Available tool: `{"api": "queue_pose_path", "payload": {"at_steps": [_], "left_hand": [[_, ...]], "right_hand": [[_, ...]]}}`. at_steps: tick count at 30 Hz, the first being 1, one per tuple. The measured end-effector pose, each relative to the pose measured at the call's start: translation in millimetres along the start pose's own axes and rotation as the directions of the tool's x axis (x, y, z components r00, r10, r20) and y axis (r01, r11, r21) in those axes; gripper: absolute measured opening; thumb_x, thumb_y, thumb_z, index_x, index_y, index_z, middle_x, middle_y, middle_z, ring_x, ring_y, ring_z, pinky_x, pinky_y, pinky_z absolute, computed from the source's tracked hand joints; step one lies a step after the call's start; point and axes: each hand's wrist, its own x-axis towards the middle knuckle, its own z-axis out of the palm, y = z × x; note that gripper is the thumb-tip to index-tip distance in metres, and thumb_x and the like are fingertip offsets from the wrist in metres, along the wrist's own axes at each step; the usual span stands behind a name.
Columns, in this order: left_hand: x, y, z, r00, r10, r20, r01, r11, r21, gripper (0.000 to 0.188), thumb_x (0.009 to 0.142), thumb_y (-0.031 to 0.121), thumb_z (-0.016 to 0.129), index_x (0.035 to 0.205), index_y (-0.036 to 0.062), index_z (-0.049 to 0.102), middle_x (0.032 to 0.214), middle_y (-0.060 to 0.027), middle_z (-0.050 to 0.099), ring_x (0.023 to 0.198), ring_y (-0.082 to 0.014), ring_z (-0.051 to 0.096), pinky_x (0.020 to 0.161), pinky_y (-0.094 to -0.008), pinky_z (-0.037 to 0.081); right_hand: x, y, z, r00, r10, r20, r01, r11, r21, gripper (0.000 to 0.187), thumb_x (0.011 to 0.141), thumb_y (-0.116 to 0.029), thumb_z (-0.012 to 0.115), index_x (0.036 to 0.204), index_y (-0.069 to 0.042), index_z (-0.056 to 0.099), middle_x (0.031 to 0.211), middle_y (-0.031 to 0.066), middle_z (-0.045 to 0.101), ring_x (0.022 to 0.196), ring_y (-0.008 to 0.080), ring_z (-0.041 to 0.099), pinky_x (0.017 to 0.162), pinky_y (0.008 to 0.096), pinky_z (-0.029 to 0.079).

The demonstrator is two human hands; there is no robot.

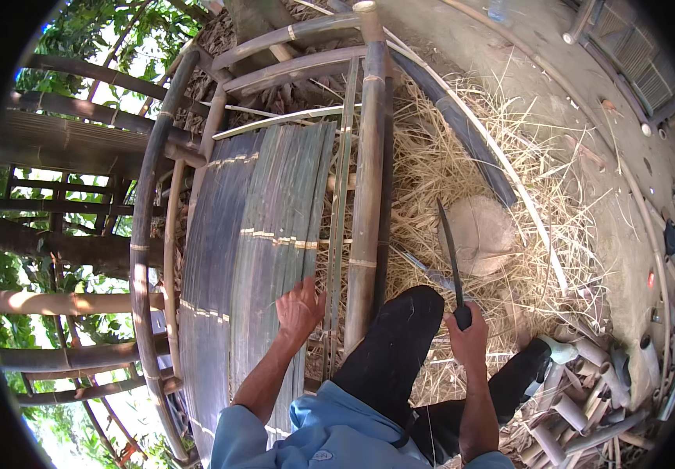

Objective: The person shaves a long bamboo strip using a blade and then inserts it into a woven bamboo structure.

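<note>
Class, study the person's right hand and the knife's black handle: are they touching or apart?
Touching. The head view shows the right hand closed around the black handle, with the dark blade extending beyond the grip.

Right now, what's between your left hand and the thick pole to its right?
The head view shows narrow bamboo strips between left hand and thick pole.

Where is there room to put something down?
Try the ground at the top, between the straw and the long pole: it looks mostly bare. The stump's top is mostly bare too, with straw around, but the knife in the right hand crosses its left edge. Lower right is crowded with cut bamboo.
</note>
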Motion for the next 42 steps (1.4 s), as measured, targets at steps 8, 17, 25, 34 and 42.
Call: {"api": "queue_pose_path", "payload": {"at_steps": [8, 17, 25, 34, 42], "left_hand": [[-52, -23, 2, 0.984, 0.013, 0.176, -0.033, 0.994, 0.108, 0.033, 0.079, 0.019, 0.068, 0.106, 0.0066, 0.054, 0.086, -0.0189, 0.07, 0.073, -0.0396, 0.071, 0.066, -0.0526, 0.053], [-62, -22, 8, 0.992, 0.084, -0.097, -0.089, 0.995, -0.051, 0.028, 0.077, 0.006, 0.061, 0.102, 0.0025, 0.048, 0.085, -0.0193, 0.063, 0.064, -0.0398, 0.068, 0.056, -0.0522, 0.053], [-56, -18, -4, 0.952, -0.002, -0.305, -0.049, 0.986, -0.159, 0.041, 0.076, 0.001, 0.057, 0.116, 0.0015, 0.054, 0.091, -0.0223, 0.058, 0.081, -0.0431, 0.064, 0.066, -0.0551, 0.053], [-31, -36, -43, 0.964, -0.15, -0.22, 0.021, 0.867, -0.498, 0.044, 0.089, 0.009, 0.053, 0.131, -0.0032, 0.061, 0.076, -0.0233, 0.063, 0.068, -0.0312, 0.064, 0.063, -0.0472, 0.051], [-18, -64, -61, 0.963, -0.27, -0.01, 0.194, 0.716, -0.67, 0.038, 0.094, 0.024, 0.059, 0.123, 0.0011, 0.069, 0.064, -0.0122, 0.06, 0.059, -0.0134, 0.058, 0.055, -0.0357, 0.046]], "right_hand": [[-39, -17, 5, 0.997, -0.027, -0.077, 0.026, 1.0, -0.005, 0.035, 0.086, -0.018, 0.078, 0.109, 0.003, 0.06, 0.069, 0.0064, 0.058, 0.06, 0.0145, 0.053, 0.058, 0.0329, 0.045], [-69, -24, -8, 0.992, -0.078, -0.104, 0.075, 0.997, -0.025, 0.037, 0.086, -0.021, 0.079, 0.109, 0.002, 0.061, 0.072, 0.0072, 0.06, 0.064, 0.0153, 0.056, 0.061, 0.0333, 0.047], [-71, 5, -17, 0.984, -0.111, -0.141, 0.1, 0.991, -0.085, 0.041, 0.084, -0.024, 0.079, 0.111, 0.002, 0.062, 0.079, 0.0053, 0.06, 0.07, 0.0154, 0.057, 0.066, 0.0326, 0.048], [-55, 20, -14, 1.0, 0.01, -0.023, -0.008, 0.997, 0.082, 0.041, 0.085, -0.021, 0.077, 0.114, 0.003, 0.062, 0.081, 0.0112, 0.062, 0.072, 0.0224, 0.059, 0.071, 0.0352, 0.05], [-42, -42, 8, 0.947, -0.32, 0.011, 0.32, 0.944, -0.082, 0.044, 0.089, -0.025, 0.073, 0.126, -0.005, 0.061, 0.088, 0.0178, 0.065, 0.079, 0.0321, 0.065, 0.073, 0.0403, 0.052]]}}
